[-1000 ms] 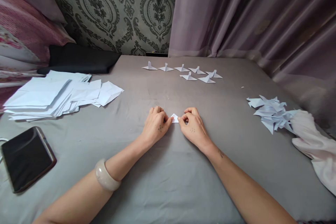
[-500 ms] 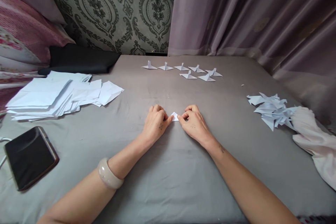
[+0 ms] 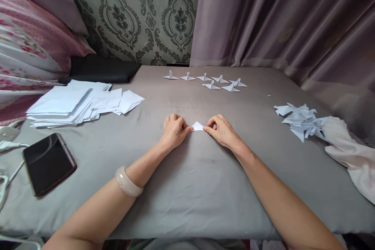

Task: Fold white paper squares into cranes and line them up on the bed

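Observation:
A small white folded paper, a triangle with its point away from me, lies between my hands at the middle of the table. My left hand, with a pale bangle on the forearm, pinches its left corner between thumb and curled fingers. At the opposite corner my right hand grips the paper the same way, thumb on its edge. Beyond them stand several white origami birds in two rows. A heap of folded paper pieces lies to the right.
Stacked white paper sheets lie at the left, with a black folded item behind. A dark phone and white cable are nearer me. Pale cloth lies at the right edge. Purple curtains hang behind the grey-covered table.
My hands have moved slightly apart, and more of the folded paper shows between them as a triangle. The camera view has shifted, showing the table's near edge.

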Demonstrator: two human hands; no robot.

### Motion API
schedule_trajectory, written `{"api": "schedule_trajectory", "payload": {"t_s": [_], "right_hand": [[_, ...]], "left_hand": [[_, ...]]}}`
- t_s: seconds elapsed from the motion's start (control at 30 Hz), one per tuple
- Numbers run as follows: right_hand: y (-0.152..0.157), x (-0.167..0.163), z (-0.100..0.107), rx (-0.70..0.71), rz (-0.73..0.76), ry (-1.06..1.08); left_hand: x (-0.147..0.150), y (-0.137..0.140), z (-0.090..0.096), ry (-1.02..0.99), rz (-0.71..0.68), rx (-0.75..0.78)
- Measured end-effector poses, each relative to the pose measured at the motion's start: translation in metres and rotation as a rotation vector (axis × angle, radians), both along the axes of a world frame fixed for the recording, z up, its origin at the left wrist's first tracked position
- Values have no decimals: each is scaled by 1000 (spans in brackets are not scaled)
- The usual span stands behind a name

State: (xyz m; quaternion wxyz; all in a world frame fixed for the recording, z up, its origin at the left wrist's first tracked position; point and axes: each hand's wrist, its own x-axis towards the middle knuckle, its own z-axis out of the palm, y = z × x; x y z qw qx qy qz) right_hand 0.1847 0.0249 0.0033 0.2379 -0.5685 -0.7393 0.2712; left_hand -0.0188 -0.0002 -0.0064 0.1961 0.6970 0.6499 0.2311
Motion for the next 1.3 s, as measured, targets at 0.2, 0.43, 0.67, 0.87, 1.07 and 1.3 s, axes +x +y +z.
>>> {"api": "schedule_trajectory", "payload": {"t_s": [0.2, 0.43, 0.67, 0.87, 1.07, 1.3], "right_hand": [[-10, -9, -2, 261, 189, -69], [-37, -25, 4, 468, 322, -434], [-47, -32, 6, 578, 302, -563], [-48, -33, 4, 583, 309, -586], [-46, -27, 13, 485, 341, -580], [-39, -8, 18, 398, 326, -490]], "left_hand": [[0, 0, 1, 20, -51, 24], [7, -11, 13, 399, -375, 189], [3, -19, 21, 549, -507, 223], [0, -20, 16, 511, -504, 207], [-1, -20, 17, 454, -447, 171], [-4, -19, 15, 366, -404, 181]]}}
